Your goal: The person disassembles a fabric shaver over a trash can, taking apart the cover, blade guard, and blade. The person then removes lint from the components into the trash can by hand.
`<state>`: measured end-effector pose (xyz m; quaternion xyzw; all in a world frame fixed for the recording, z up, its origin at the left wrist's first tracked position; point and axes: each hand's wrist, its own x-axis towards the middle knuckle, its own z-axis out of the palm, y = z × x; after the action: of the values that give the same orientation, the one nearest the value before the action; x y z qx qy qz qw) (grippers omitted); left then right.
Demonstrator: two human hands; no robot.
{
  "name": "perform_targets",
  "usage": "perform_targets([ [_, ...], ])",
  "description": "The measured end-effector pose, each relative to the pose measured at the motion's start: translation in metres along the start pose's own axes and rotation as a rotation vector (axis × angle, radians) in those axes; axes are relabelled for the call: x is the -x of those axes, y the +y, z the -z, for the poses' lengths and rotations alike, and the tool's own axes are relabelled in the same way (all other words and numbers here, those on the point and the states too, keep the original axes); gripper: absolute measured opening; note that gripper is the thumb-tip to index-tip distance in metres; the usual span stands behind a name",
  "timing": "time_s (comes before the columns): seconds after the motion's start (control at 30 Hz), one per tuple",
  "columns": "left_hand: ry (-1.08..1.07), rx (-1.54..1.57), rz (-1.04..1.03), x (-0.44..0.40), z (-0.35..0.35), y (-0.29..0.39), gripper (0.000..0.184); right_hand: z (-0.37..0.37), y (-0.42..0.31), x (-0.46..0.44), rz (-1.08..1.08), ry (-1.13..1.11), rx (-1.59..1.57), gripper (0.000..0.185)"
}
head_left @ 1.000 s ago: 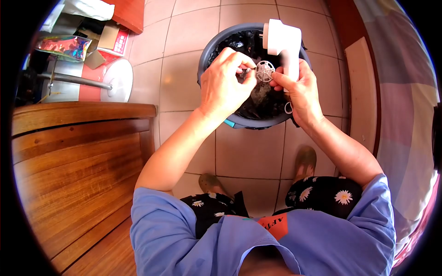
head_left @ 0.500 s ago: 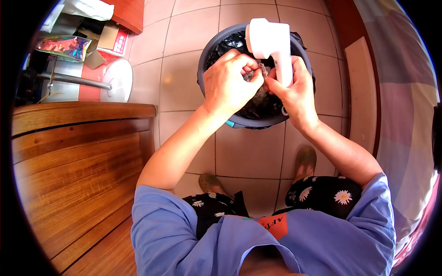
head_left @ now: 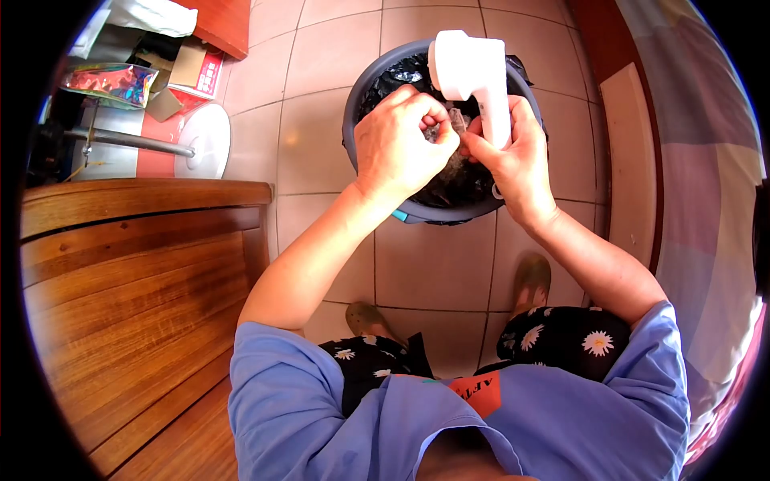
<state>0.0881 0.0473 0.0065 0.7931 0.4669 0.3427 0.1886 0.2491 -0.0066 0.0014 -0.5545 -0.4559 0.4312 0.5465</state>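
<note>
My right hand (head_left: 521,164) is wrapped round the handle of a white handheld device (head_left: 473,68) with a wide round head, which looks like a fabric shaver. Its head points up and to the left. Close by, my left hand (head_left: 397,144) is closed, thumb against curled fingers. Between the fingertips of both hands is a small, clear-looking piece (head_left: 458,120), too small to name surely. Both hands are over a dark grey bin (head_left: 449,215) lined with a black plastic bag (head_left: 405,70). Greyish fluff shows inside the bag, partly hidden by my hands.
A wooden cabinet (head_left: 144,272) stands on the left. Beyond it are a white round base with a metal pole (head_left: 136,141), a cardboard box (head_left: 188,64) and a shiny pouch (head_left: 112,82). A checked bedspread (head_left: 710,160) hangs on the right. My feet rest on the tiled floor (head_left: 433,264).
The fingertips have shifted slightly, and a little more of the small clear piece shows between them. The white device has barely moved.
</note>
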Motion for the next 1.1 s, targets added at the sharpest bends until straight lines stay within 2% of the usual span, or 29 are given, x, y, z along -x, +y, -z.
perform_targets([
  [0.07,-0.007,0.001,0.008,0.0,0.002,0.001,0.011,0.0,-0.003,-0.001,-0.12,0.008,-0.135,0.037],
  [0.3,0.031,0.071,-0.002,0.001,0.001,-0.003,0.015,0.003,-0.001,-0.001,-0.208,-0.001,-0.213,0.039],
  [0.63,-0.018,0.055,0.033,0.001,0.001,0.0,0.014,0.001,-0.001,0.0,-0.131,-0.036,-0.14,0.038],
  [0.93,-0.16,0.308,0.237,0.0,0.0,-0.007,0.01,0.001,0.001,-0.001,-0.052,-0.053,-0.068,0.035],
  [1.03,-0.195,0.243,0.22,0.001,0.007,-0.002,0.009,0.004,0.0,-0.004,-0.117,-0.034,-0.154,0.035],
  [1.1,-0.12,0.224,0.174,0.001,0.011,-0.001,0.012,0.007,0.0,-0.007,-0.219,-0.015,-0.251,0.035],
])
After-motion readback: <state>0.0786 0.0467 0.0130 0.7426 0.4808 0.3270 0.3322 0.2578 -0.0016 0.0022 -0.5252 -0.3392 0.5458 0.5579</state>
